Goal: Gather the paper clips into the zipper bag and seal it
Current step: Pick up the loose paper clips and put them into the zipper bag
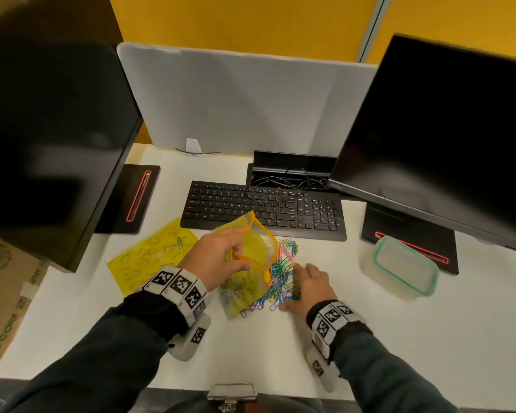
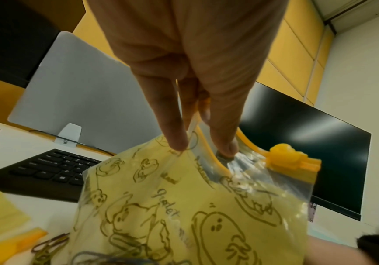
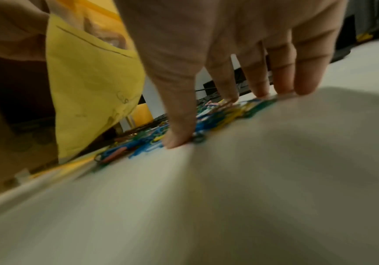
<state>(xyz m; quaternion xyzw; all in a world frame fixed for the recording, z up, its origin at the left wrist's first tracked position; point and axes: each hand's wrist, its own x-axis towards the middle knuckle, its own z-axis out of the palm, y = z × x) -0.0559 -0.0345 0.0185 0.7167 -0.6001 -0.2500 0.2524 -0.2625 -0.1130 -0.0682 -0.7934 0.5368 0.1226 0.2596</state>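
Yellow zipper bag [image 1: 252, 257] hangs pinched open in my left hand [image 1: 218, 257], mouth facing right. Paper clips [image 1: 280, 278] lie just right of it, under my right hand's [image 1: 309, 286] flat fingers.

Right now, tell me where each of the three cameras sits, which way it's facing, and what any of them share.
Head: on the person's head, facing forward and down at the desk; both forearms, left hand and right hand show.
Left wrist: on the left wrist, facing along the fingers pinching the zipper bag by its open mouth.
Right wrist: low over the desk, facing along straight fingers touching the paper clips.
Shared: all three show the zipper bag; head and right wrist share the paper clips.
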